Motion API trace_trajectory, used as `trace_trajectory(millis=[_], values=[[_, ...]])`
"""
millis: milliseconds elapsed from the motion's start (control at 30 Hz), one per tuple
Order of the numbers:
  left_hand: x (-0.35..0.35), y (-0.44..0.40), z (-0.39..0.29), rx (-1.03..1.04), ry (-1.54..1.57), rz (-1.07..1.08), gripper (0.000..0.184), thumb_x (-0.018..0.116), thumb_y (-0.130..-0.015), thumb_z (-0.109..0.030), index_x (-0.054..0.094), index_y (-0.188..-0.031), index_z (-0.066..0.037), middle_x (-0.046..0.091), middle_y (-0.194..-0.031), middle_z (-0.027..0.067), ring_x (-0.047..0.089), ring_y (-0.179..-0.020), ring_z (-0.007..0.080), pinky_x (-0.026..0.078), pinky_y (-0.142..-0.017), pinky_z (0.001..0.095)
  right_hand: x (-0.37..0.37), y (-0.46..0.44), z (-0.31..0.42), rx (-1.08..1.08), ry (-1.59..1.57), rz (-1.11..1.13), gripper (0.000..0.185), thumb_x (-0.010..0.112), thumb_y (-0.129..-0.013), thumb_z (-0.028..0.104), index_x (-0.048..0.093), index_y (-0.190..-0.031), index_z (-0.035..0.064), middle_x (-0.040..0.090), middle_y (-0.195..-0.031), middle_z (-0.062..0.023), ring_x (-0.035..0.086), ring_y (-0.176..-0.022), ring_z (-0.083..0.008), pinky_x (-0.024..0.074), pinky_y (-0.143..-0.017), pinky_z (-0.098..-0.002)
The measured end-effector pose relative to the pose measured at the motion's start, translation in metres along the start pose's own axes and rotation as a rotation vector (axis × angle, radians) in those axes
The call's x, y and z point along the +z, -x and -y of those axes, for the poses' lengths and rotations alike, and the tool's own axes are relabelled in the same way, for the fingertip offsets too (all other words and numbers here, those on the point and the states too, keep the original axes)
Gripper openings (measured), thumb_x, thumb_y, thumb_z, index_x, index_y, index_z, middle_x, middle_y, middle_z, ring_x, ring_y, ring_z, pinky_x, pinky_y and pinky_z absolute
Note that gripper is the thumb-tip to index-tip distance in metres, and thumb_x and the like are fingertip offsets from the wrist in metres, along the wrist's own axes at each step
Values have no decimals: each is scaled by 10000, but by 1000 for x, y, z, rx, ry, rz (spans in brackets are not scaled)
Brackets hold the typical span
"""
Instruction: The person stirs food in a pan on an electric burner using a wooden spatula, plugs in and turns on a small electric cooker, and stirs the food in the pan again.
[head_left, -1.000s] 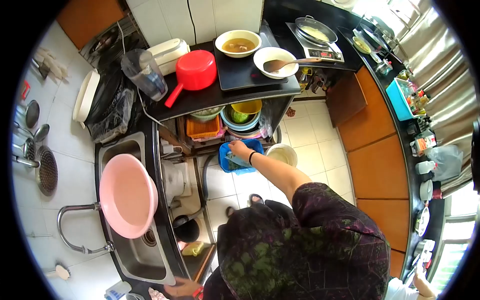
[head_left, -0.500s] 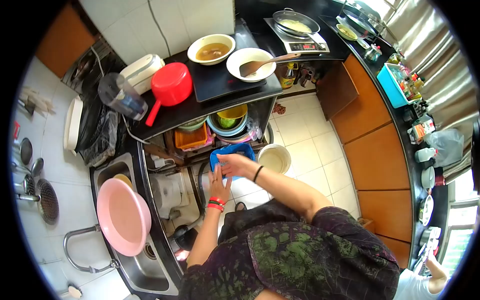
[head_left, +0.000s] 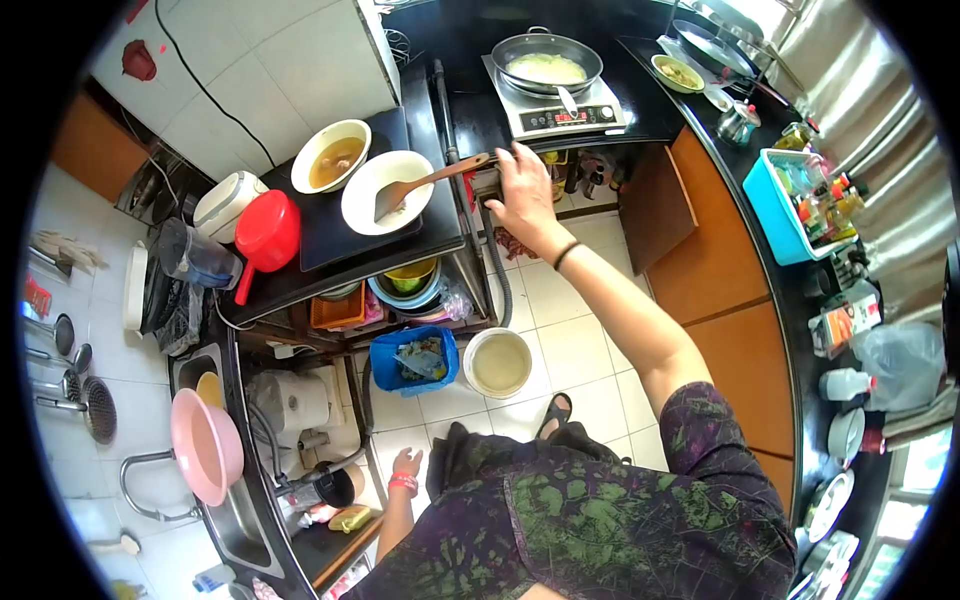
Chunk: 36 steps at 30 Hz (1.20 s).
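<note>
My right hand (head_left: 524, 195) is raised with its fingers apart, close to the handle end of a wooden spatula (head_left: 432, 184). The spatula rests in a white bowl (head_left: 365, 216) on a black plate at the counter's end. Whether a fingertip touches the handle is unclear. Low at my side hangs my left hand (head_left: 407, 463), fingers spread and holding nothing, a red band at the wrist. A frying pan (head_left: 546, 66) with pale food sits on the lit induction cooker (head_left: 556, 119), beyond my right hand.
On the floor stand a blue lined bin (head_left: 382, 372) and a whitish bucket (head_left: 497, 362). To the left are a red pot (head_left: 268, 231), a bowl of soup (head_left: 331, 155) and a pink basin (head_left: 206, 447) over the sink. A blue basket (head_left: 777, 215) stands on the right counter.
My hands were together above the blue bin and have separated. The right has risen toward the spatula, while the left has dropped back to my side. The view has shifted toward the cooker.
</note>
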<state>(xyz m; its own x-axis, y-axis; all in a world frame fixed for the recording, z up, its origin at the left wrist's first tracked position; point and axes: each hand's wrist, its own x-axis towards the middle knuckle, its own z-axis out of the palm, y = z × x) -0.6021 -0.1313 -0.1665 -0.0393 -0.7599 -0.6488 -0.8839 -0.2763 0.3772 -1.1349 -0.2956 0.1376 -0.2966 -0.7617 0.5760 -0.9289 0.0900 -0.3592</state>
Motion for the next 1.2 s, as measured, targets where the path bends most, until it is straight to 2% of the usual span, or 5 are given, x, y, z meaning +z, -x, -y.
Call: trace_trajectory(millis=[233, 467, 567, 800, 1200], values=[[87, 34, -43, -38, -69, 1, 576, 657, -770, -451, 602, -1125, -1, 650, -1003, 207, 618, -960, 322, 477, -872, 377, 71, -69, -18, -202, 274, 288, 479, 589, -728, 92, 467, -1180, -10, 531, -1142, -194, 458, -1159, -361, 162, -998, -697], [138, 18, -147, -176, 235, 127, 546, 583, -837, -445, 614, -1103, 31, 614, -1120, 215, 578, -1072, 306, 452, -917, 372, 120, -85, -39, -499, 116, 351, 109, 522, -795, 144, 592, -804, 61, 628, -753, -87, 631, -717, -216, 470, -564, -356], [229, -91, -87, 436, -298, 159, 464, 533, -854, -461, 647, -1088, -77, 636, -1090, 160, 576, -1029, 341, 464, -870, 403, 113, -97, -75, -590, -34, 207, 71, 527, -787, 120, 554, -746, 68, 610, -706, -87, 626, -681, -212, 458, -497, -343], [208, -141, -186, 413, -272, 130, 335, 504, -808, -375, 681, -934, -119, 667, -894, 137, 619, -873, 353, 480, -749, 447, -35, -187, -232, 61, -65, 488, 238, 464, -890, 151, 565, -1104, 125, 647, -840, -181, 630, -763, -361, 515, -659, -447], [164, -105, -334, 96, -316, 84, 326, 516, -846, -340, 567, -1023, -70, 624, -935, 150, 594, -876, 343, 457, -777, 424, -26, -349, -483, -319, 378, 683, 189, 582, -839, 238, 698, -966, 160, 679, -847, -78, 648, -845, -265, 512, -730, -369]])
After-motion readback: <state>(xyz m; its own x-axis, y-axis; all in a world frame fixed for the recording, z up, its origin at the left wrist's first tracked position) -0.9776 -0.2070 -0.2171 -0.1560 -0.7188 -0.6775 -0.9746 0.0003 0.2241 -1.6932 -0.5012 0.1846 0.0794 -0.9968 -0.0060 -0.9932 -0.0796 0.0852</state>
